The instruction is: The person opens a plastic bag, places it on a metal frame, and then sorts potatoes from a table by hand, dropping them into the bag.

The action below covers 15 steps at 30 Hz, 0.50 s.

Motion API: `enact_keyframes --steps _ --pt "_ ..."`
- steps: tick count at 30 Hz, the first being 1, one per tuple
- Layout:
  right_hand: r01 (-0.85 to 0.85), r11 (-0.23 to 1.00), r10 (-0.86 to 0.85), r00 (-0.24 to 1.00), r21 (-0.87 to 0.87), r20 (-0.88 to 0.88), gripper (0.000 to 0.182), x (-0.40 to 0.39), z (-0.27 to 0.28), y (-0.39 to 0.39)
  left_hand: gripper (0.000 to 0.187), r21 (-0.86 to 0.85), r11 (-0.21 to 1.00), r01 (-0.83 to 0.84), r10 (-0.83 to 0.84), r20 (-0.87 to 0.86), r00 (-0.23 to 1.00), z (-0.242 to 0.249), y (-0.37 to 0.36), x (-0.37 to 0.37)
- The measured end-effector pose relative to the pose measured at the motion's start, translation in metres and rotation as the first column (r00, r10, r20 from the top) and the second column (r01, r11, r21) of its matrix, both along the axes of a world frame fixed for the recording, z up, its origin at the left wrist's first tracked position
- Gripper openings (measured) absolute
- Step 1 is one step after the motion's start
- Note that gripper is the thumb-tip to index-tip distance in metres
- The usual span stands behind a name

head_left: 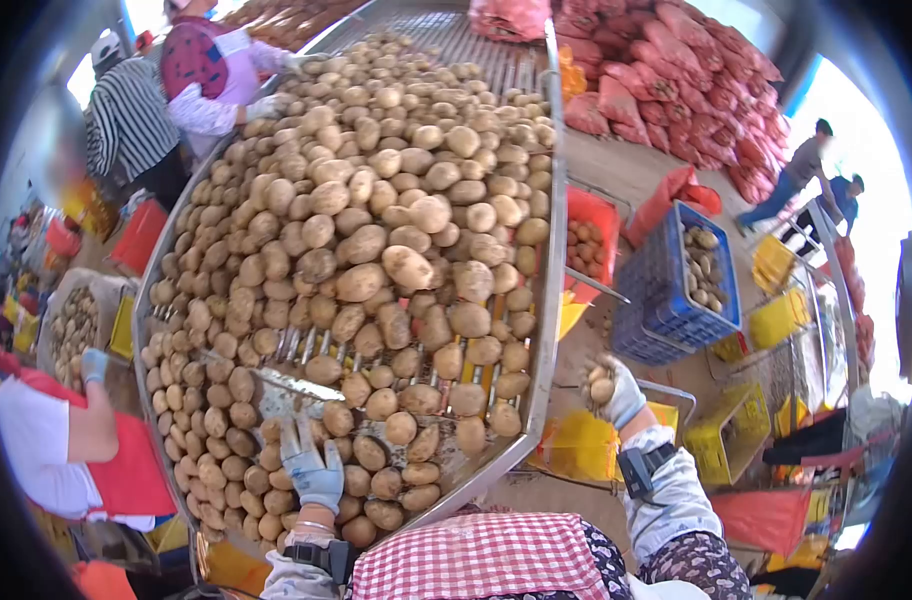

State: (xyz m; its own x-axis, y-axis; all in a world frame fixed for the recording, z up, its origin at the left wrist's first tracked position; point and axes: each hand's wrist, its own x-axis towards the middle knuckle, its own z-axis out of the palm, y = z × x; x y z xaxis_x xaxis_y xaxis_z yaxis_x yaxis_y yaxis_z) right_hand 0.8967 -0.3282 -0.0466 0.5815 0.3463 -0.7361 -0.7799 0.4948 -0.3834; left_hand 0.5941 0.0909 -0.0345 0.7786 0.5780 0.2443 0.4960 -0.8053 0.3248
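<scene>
Potatoes (361,250) lie heaped over a metal-sided sorting table (544,345) in front of me. My left hand (314,472), in a pale blue and white glove, rests over potatoes at the near side with its fingers spread. Just beyond its fingertips is a flat metal plate (294,388). Out past the table's right edge, my right hand (621,395), gloved too, has its fingers curled round a few small potatoes (601,385). Below and beside that hand stands a yellow crate (579,448).
A blue crate (661,300) and a red tub (588,235), both holding potatoes, stand to the right. Red sacks (666,75) are piled behind. Co-workers stand along the left side, one in a red apron (126,455). Another yellow crate (728,430) sits at right.
</scene>
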Motion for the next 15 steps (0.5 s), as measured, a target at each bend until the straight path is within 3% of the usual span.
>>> enact_keyframes --steps 1,3,5,6,7,9,11,12,13,14,15 --pt "0.008 1.000 -0.011 0.987 -0.022 -0.162 0.033 0.001 -0.006 0.003 0.065 0.002 1.000 -0.008 0.008 -0.005 1.000 0.000 0.002 0.000" --pt "-0.044 0.976 0.040 0.999 -0.215 -0.023 0.035 0.035 -0.059 -0.027 0.066 -0.005 1.000 -0.029 0.029 -0.022 0.999 -0.001 0.003 0.002" --pt "0.038 0.958 -0.054 0.997 0.286 0.049 0.045 0.112 -0.066 -0.056 0.067 -0.013 0.999 -0.046 0.046 -0.039 0.998 -0.002 0.004 0.005" --pt "0.001 0.990 0.061 0.902 -0.144 0.426 0.041 0.115 -0.025 -0.034 0.068 -0.016 0.998 -0.059 0.058 -0.043 0.997 -0.002 0.005 0.007" --pt "0.129 0.842 0.309 0.680 -0.523 0.665 0.038 0.114 0.022 -0.015 0.069 -0.019 0.997 -0.070 0.069 -0.049 0.996 -0.003 0.006 0.009" --pt "0.394 0.800 -0.168 0.872 -0.453 0.460 0.037 0.129 0.098 0.042 0.069 -0.018 0.995 -0.094 0.093 -0.060 0.994 -0.002 0.013 0.015" --pt "0.643 0.639 0.114 0.463 -0.421 0.879 0.038 0.139 0.076 0.085 0.071 -0.001 0.994 -0.105 0.105 -0.080 0.991 -0.002 0.021 0.022" --pt "0.317 0.896 0.103 0.531 -0.310 0.841 0.036 0.121 0.087 0.114 0.072 0.005 0.993 -0.117 0.117 -0.092 0.989 -0.003 0.023 0.023" --pt "0.358 0.815 0.380 0.261 -0.455 0.887 0.031 0.113 0.072 0.142 0.072 0.002 0.990 -0.140 0.140 -0.094 0.986 -0.004 0.023 0.023" --pt "0.383 0.737 0.548 0.143 -0.557 0.824 0.029 0.086 0.072 0.182 0.072 -0.002 0.991 -0.136 0.135 -0.091 0.987 -0.003 0.024 0.024" --pt "0.409 0.734 0.642 -0.155 -0.543 0.751 0.034 0.049 0.106 0.221 0.072 -0.004 0.991 -0.130 0.130 -0.087 0.988 -0.002 0.024 0.024"
